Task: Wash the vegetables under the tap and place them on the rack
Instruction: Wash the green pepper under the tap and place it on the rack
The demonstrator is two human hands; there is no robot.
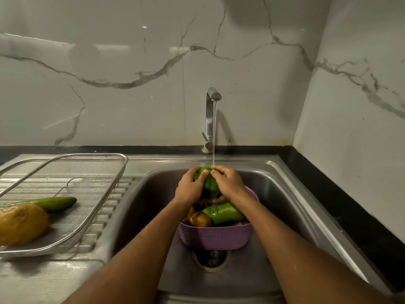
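Observation:
Water runs from the steel tap (pixel 210 115) onto a green capsicum (pixel 210 183), which I hold over the sink between both hands. My left hand (pixel 190 187) grips its left side and my right hand (pixel 229 183) grips its right side. Beneath them a purple basket (pixel 215 238) stands in the sink basin (pixel 274 189); it holds another green vegetable (pixel 223 213), a potato (pixel 199 219) and more that my arms partly hide. On the mesh rack (pixel 65 172) at the left lie a cucumber (pixel 50 204) and a yellow-brown vegetable (pixel 20 223).
The rack sits on the ribbed steel drainboard (pixel 105 216) left of the basin. The drain (pixel 210 258) lies open just in front of the basket. A black counter edge (pixel 341 207) and marble walls close in the back and right.

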